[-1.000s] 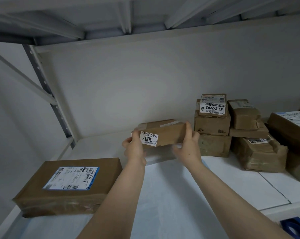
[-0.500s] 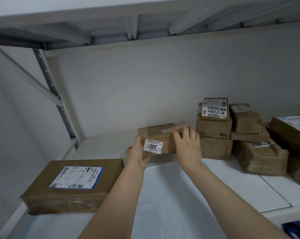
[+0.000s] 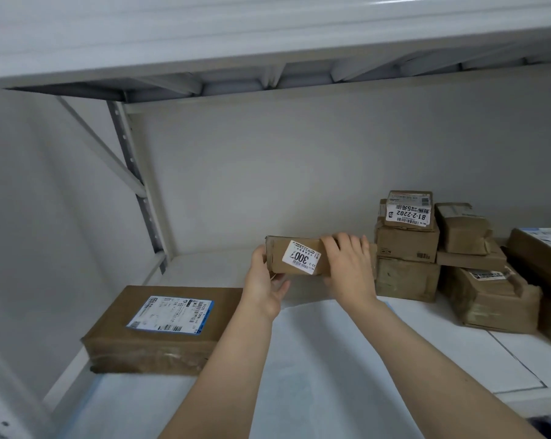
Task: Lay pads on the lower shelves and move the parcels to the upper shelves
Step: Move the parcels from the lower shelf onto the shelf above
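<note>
White pad (image 3: 315,359) is seen first, spread flat over the shelf board (image 3: 505,359), nearer than the small parcel. Over it two bare forearms are stretched forward and upward, closing towards each other as that parcel is reached.

Nearer than the small parcel and to its left, a large flat parcel (image 3: 160,327) is laid on the pad's left part, with its blue-edged label turned up.

Now the hands. The left hand (image 3: 263,282) is cupped round the small parcel's left end, with the thumb raised along the edge and the fingers tucked beneath. The right hand (image 3: 350,269) is draped over the parcel's right half, knuckles up, fingers curled across the top. So the small parcel (image 3: 301,258) is gripped from both ends, held level, its white label marked 3007 turned towards the camera. It is held low at the pad's far edge; whether its underside touches the shelf cannot be told.

Just right of the small parcel, a stack of brown parcels (image 3: 407,248) is piled, and further right more parcels are heaped.

Behind the small parcel the plain wall is seen, to the left a perforated upright post (image 3: 131,179) with a slanting brace, and high above it the upper shelf (image 3: 236,42).
</note>
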